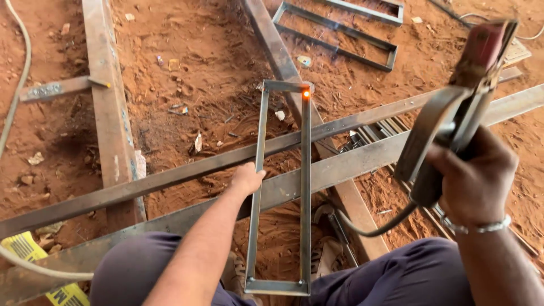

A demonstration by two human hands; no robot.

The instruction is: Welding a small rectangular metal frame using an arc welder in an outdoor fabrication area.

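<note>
A narrow rectangular steel frame [305, 187] lies across two long flat steel bars [170, 177] in front of me. Its far right corner shows a glowing orange weld spot [306, 94]. My left hand [247, 178] rests on the frame's left side rail, pressing it where it crosses the bars. My right hand [473, 175] is raised at the right, gripping a welding electrode holder [456, 107] with a red head and metal clamp lever. A dark cable [374, 226] hangs from the holder. My knees in dark trousers fill the bottom.
Red sandy ground surrounds the work. A thick steel beam [110, 107] runs along the left, another diagonal beam [283, 62] behind the frame. A second rectangular frame [340, 42] lies at the top. A yellow box [34, 255] and a pale hose [17, 85] sit at left.
</note>
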